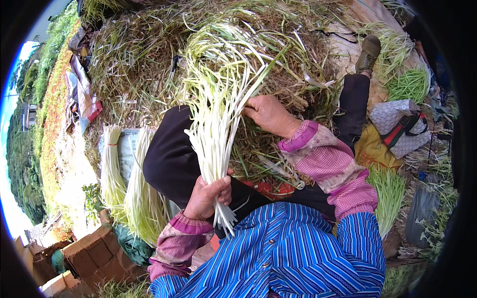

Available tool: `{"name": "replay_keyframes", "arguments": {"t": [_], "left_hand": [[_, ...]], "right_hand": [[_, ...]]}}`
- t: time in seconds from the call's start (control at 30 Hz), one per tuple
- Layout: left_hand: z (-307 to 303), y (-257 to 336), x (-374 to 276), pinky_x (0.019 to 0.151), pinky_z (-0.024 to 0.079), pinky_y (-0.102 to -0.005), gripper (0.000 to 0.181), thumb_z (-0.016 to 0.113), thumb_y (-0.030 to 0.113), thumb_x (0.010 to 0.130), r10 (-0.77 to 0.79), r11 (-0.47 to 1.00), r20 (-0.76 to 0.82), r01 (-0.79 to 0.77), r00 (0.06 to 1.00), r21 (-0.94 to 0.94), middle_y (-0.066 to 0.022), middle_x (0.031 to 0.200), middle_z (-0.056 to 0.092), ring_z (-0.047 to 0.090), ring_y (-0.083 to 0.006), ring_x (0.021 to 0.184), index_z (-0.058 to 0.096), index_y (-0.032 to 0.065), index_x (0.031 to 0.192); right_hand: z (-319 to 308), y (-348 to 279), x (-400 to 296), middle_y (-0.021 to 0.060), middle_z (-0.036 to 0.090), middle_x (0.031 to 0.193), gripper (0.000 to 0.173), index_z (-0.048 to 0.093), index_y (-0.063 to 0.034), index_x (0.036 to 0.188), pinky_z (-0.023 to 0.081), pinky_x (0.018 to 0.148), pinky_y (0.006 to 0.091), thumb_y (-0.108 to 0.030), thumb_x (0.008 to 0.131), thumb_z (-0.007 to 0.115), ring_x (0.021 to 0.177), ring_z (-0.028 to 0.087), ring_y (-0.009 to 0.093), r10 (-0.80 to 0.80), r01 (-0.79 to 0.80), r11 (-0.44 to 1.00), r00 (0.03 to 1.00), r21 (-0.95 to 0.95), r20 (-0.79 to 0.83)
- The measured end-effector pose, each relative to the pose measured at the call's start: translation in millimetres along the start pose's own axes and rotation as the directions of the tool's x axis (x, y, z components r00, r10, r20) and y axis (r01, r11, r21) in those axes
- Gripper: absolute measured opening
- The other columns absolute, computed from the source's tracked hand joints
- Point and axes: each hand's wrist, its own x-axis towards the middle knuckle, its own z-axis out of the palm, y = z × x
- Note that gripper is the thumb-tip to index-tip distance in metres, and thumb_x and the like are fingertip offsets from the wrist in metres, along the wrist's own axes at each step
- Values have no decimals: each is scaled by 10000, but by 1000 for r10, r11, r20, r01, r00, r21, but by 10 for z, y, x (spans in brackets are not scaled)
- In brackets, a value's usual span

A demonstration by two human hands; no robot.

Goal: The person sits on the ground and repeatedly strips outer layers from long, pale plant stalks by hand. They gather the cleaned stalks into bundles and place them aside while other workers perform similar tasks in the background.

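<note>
My left hand (208,195) is wrapped around the lower white stems of a loose bunch of pale blanched chives (216,138). The stem ends stick out below my fist, and the yellow-green leaves fan out above it. My right hand (272,115) is at the right side of the bunch, its fingers curled against the outer leaves. The bunch hides the fingertips, so I cannot tell whether they pinch a leaf. Both forearms wear pink patterned sleeve covers (328,160) over a blue striped shirt (268,253).
Straw and dry leaf litter (134,63) cover the ground ahead. A banded chive bundle (111,164) and another bundle (143,190) lie at left, above brown blocks (93,249). On the right are a patterned bag (400,126), a yellow sack (376,147) and green stalks (387,193).
</note>
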Motion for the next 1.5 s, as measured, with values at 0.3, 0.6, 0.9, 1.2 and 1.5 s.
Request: {"name": "replay_keyframes", "arguments": {"t": [0.3,0.6,0.9,1.2,1.5], "left_hand": [[-73,-9,-15,401,352,-217,152,501,129,847,69,959,17,-61,997,-278,-1,552,390,369,-67,417,449,34,953],[-77,-27,0,397,350,-215,118,503,124,843,45,971,-14,-47,999,-234,-2,537,392,366,-67,410,448,37,900],[-36,-153,42,406,328,-219,223,506,117,840,-113,994,51,113,992,-3,3,522,364,333,-69,406,460,27,1039],[-6,161,-175,400,315,-231,207,546,123,812,13,967,268,57,963,-249,10,494,333,329,-81,392,468,33,982],[-139,1230,-301,304,346,-219,190,386,118,880,675,737,540,-464,502,-491,20,475,376,333,-58,307,395,37,1051]], "right_hand": [[-795,552,138,97,623,765,159,629,-90,909,468,565,319,-138,784,542,606,581,250,-55,-83,862,965,-500,-255],[-1284,779,-607,1,533,593,477,585,6,706,369,469,185,-449,821,501,494,448,46,442,-421,897,850,138,-287],[715,-434,-324,59,587,766,466,553,6,950,467,622,256,-429,784,563,681,572,133,289,-417,60,877,907,384],[232,-72,1306,123,587,728,211,485,37,932,523,586,353,-135,817,530,596,592,215,273,-186,-272,926,944,261],[-1723,975,1602,139,561,746,143,487,60,835,520,634,343,-71,855,435,646,571,234,705,335,134,629,933,-327]]}}
